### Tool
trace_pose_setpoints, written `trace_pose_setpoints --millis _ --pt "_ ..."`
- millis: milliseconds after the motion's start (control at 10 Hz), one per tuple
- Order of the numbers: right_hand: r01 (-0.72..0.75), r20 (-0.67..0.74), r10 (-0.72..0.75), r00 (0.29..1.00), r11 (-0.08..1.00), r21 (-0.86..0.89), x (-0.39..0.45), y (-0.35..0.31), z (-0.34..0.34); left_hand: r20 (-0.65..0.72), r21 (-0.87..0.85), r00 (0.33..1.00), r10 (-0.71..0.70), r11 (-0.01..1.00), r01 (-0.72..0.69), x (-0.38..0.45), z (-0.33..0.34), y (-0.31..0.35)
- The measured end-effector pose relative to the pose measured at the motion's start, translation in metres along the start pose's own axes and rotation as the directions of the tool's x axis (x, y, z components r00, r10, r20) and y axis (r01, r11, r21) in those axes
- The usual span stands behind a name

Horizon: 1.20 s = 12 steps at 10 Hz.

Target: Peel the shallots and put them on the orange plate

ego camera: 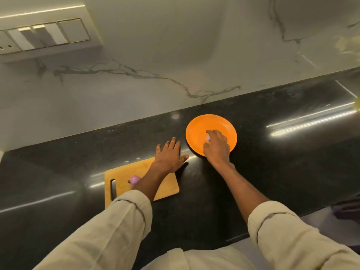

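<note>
1. Black stone counter (272, 172) under a veined marble backsplash (155, 55), switch panel (44, 36) at upper left.
2. Over the orange plate (196, 127), the right hand (217, 146) pinches a pale peeled shallot (208, 138) in curled fingertips, apparently about to set it down.
3. Fingers spread flat, the left hand (169, 156) rests at the far corner of the wooden cutting board (124, 176).
4. A purple shallot (134, 179) lies on the board beside the left forearm, so it sits nearer the left hand, well left of the plate.

Head camera looks steeply down onto the counter (253, 182).
</note>
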State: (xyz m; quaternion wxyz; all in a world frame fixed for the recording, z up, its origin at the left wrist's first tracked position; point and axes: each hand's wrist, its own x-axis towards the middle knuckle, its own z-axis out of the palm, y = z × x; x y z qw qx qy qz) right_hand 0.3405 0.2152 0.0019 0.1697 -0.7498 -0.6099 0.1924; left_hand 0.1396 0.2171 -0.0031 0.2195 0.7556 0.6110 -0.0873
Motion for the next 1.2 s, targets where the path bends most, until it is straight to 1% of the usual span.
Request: trace_pose_setpoints --millis 100,200,300,400,500,600,700,800,900,1000,1100,1200 --pt "0.050 0.040 -0.050 0.998 0.999 -0.015 0.012 0.015 0.000 0.077 0.023 0.997 -0.015 1.000 0.013 0.008 0.010 0.010" --pt "0.091 0.052 -0.093 0.994 0.995 0.048 0.015 0.026 0.000 0.059 -0.010 0.998 -0.028 1.000 0.028 0.003 0.021 0.011" --pt "0.090 -0.013 -0.090 0.996 0.994 0.062 0.012 0.024 0.004 -0.018 -0.029 1.000 0.008 1.000 -0.008 -0.004 0.019 0.006" --pt "0.090 -0.119 -0.064 0.991 0.969 0.228 -0.012 -0.005 0.014 -0.320 -0.173 0.947 0.037 0.980 -0.097 -0.027 0.014 -0.007" --pt "0.160 -0.152 -0.108 0.982 0.911 0.381 -0.036 -0.035 0.026 -0.501 -0.275 0.865 -0.025 0.952 -0.132 -0.054 0.016 -0.023" --pt "0.192 -0.015 -0.209 0.978 0.861 0.471 -0.072 -0.085 0.054 -0.637 -0.400 0.740 -0.217 0.913 -0.077 -0.109 0.035 -0.066" --pt "0.217 0.088 -0.280 0.956 0.878 0.427 -0.084 -0.110 0.074 -0.645 -0.500 0.678 -0.354 0.865 -0.024 -0.144 0.051 -0.096" --pt "0.306 0.179 -0.369 0.912 0.903 0.302 -0.083 -0.131 0.091 -0.570 -0.576 0.661 -0.488 0.811 0.102 -0.183 0.075 -0.125" --pt "0.343 0.250 -0.391 0.886 0.914 0.218 -0.081 -0.140 0.093 -0.514 -0.579 0.687 -0.514 0.798 0.164 -0.201 0.084 -0.137" --pt "0.351 0.321 -0.373 0.870 0.928 0.129 -0.079 -0.153 0.092 -0.435 -0.600 0.733 -0.523 0.775 0.197 -0.212 0.083 -0.150" --pt "0.352 0.310 -0.372 0.875 0.928 0.120 -0.080 -0.158 0.090 -0.396 -0.607 0.758 -0.518 0.767 0.207 -0.216 0.084 -0.154" --pt "0.346 0.242 -0.363 0.900 0.932 0.110 -0.083 -0.157 0.077 -0.444 -0.504 0.776 -0.448 0.841 0.197 -0.223 0.091 -0.164"
